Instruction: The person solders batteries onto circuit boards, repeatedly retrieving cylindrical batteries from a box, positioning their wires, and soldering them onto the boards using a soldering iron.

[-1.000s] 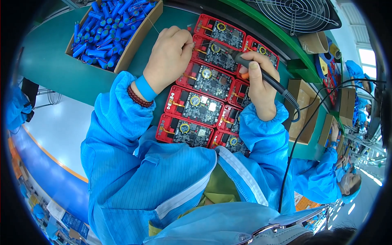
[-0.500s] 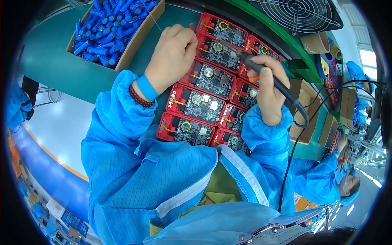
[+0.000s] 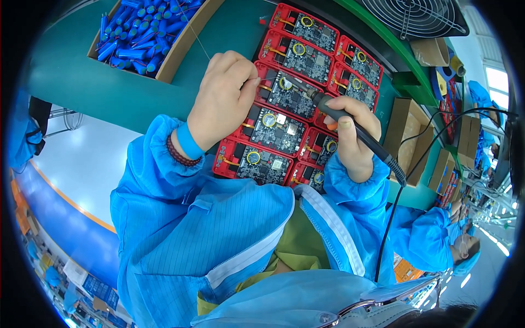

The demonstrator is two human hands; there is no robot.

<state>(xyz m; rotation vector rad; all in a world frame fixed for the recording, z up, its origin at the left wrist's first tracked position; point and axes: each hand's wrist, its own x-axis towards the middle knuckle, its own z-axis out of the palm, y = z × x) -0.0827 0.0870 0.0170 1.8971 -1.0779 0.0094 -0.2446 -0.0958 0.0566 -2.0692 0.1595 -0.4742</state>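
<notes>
My right hand (image 3: 355,131) is closed around a soldering iron (image 3: 328,105), its tip pointing left onto a circuit board (image 3: 292,98) in a red case. The tip is beside the round coin cell (image 3: 286,83) on that board. My left hand (image 3: 225,95), with a blue band at the wrist, pinches a thin solder wire (image 3: 195,37). The wire's short end reaches from the fingertips toward the iron's tip; whether they touch I cannot tell. Several more red cases with boards (image 3: 273,131) lie in two columns around my hands.
A cardboard box of blue cylindrical cells (image 3: 136,27) stands at the far left. Right of the cases are an open cardboard box (image 3: 407,136) and the iron's black cable (image 3: 389,218). A fan (image 3: 407,16) sits at the far right, and a co-worker (image 3: 426,235) sits to the right.
Both hands, with the iron and wire, have gone from the second board to the third board of the left column, nearer me. In the picture the cases have shifted upward or right.
</notes>
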